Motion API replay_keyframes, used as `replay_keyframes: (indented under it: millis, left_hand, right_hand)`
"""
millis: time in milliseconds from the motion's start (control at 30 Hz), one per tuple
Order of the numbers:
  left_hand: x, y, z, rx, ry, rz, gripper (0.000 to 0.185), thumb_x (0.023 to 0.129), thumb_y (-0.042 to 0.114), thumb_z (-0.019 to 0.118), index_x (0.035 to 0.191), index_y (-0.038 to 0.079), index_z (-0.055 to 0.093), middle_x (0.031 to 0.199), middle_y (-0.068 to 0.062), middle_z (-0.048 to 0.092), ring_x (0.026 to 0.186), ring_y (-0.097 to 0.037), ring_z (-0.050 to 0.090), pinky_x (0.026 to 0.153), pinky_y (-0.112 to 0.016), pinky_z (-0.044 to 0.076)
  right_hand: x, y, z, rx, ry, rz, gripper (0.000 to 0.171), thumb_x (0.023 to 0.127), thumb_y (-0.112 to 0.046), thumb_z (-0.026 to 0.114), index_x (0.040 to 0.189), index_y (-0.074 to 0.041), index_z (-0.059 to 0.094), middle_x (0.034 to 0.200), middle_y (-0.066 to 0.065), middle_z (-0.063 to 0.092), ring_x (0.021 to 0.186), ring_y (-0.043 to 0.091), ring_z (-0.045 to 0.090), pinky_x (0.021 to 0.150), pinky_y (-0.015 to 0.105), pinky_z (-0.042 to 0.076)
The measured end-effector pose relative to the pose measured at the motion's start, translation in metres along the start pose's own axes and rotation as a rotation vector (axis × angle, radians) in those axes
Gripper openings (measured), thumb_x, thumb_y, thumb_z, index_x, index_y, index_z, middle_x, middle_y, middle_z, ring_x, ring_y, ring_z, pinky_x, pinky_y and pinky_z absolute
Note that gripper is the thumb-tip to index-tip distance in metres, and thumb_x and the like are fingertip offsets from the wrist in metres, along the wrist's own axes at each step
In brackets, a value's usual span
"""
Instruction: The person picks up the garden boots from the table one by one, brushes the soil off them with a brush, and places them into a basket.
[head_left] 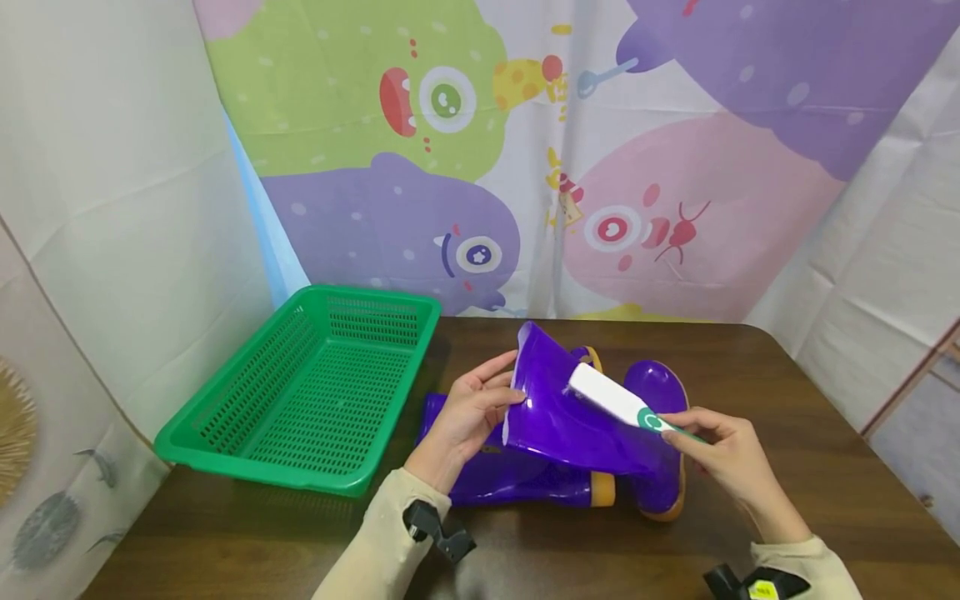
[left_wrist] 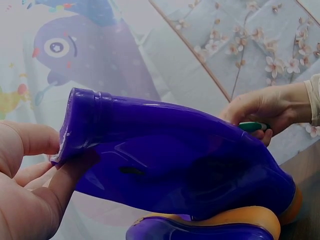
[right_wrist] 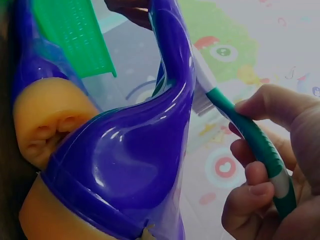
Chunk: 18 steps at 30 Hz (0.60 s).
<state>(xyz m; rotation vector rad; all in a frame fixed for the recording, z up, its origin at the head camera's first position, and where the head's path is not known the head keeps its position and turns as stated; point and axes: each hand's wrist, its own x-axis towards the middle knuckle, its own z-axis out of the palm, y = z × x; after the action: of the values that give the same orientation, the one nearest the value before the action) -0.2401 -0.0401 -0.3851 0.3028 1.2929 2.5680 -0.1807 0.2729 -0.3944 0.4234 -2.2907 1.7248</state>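
Observation:
A shiny purple rain boot (head_left: 577, 417) with an orange sole is tilted over the table, its shaft opening toward the left. My left hand (head_left: 477, 408) pinches the rim of that opening between thumb and fingers. In my right hand (head_left: 723, 454) is a brush (head_left: 611, 396) with a white head and green handle, gripped by the handle. Its bristles lie against the boot's shaft in the head view. The right wrist view shows the green handle (right_wrist: 255, 137) between thumb and curled fingers. Beneath the raised boot lies a second purple boot (head_left: 525, 487) on its side.
A green slatted plastic basket (head_left: 337, 483) stands on the left of the brown wooden table (head_left: 795, 417). Behind the table hangs a cartoon-printed curtain (head_left: 540, 250), with white cloth on both sides.

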Motion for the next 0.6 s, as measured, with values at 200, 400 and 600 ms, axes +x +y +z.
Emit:
replay_keyframes:
  millis: [200, 400, 600]
  left_hand:
    - [0.0005, 0.0001, -0.0003, 0.002, 0.0, 0.003, 0.064, 0.081, -0.023, 0.051, 0.144, -0.01, 0.043, 0.098, -0.005, 0.072, 0.075, -0.011, 0.07, 0.063, -0.021, 0.057]
    - [0.0006, -0.0001, -0.0005, 0.0, 0.001, 0.004, 0.064, 0.081, -0.023, 0.051, 0.144, -0.011, 0.042, 0.097, -0.005, 0.072, 0.075, -0.011, 0.07, 0.063, -0.021, 0.056]
    - [0.0016, -0.0007, -0.0006, -0.003, -0.003, 0.003, 0.064, 0.081, -0.023, 0.051, 0.144, -0.011, 0.042, 0.097, -0.005, 0.072, 0.077, -0.012, 0.07, 0.064, -0.021, 0.057]
  right_hand:
    - [0.0011, 0.0019, 0.004, -0.093, 0.083, -0.012, 0.015, 0.086, 0.005, 0.073, 0.101, 0.006, 0.074, 0.058, -0.008, 0.054, 0.04, 0.003, 0.038, 0.033, 0.031, 0.033]
    - [0.0021, 0.0058, 0.0096, -0.203, 0.182, -0.054, 0.019, 0.081, 0.007, 0.076, 0.1, 0.008, 0.073, 0.063, -0.008, 0.058, 0.042, 0.004, 0.04, 0.034, 0.024, 0.035]
    - [0.0018, 0.0066, 0.0026, -0.124, 0.198, -0.045, 0.019, 0.082, 0.01, 0.074, 0.1, 0.006, 0.074, 0.063, -0.008, 0.059, 0.043, 0.003, 0.042, 0.033, 0.025, 0.032]
